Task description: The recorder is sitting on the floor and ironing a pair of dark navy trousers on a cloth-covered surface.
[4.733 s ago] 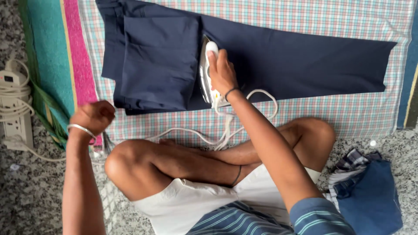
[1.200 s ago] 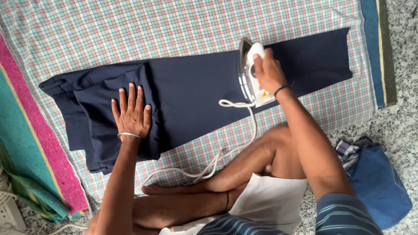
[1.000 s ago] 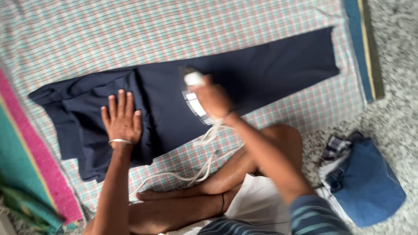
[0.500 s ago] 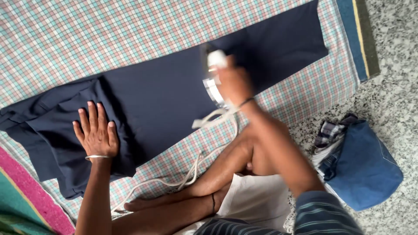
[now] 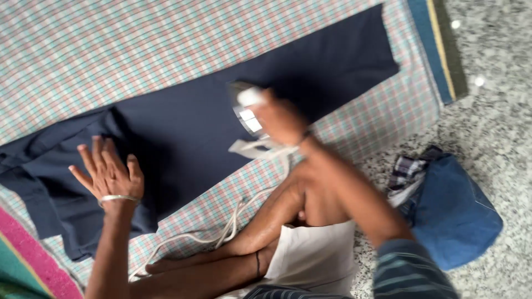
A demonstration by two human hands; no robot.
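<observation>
While the left hand (image 5: pixel 108 174) lies flat with fingers spread on the folded top of the smooth navy trousers (image 5: pixel 210 122), the right hand (image 5: pixel 280 116) is wrapped around the white iron (image 5: pixel 246 108) mid-leg. The trousers stretch across a checked cloth (image 5: pixel 111 44) toward its right edge. A white cord (image 5: pixel 233 216) trails toward the knees. Folded blue denim (image 5: pixel 460 213) sits on the speckled stone floor (image 5: pixel 493 83).

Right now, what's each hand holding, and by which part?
Right hand holds the white iron by its top handle. Left hand holds nothing: fingers spread over the navy trousers.
</observation>
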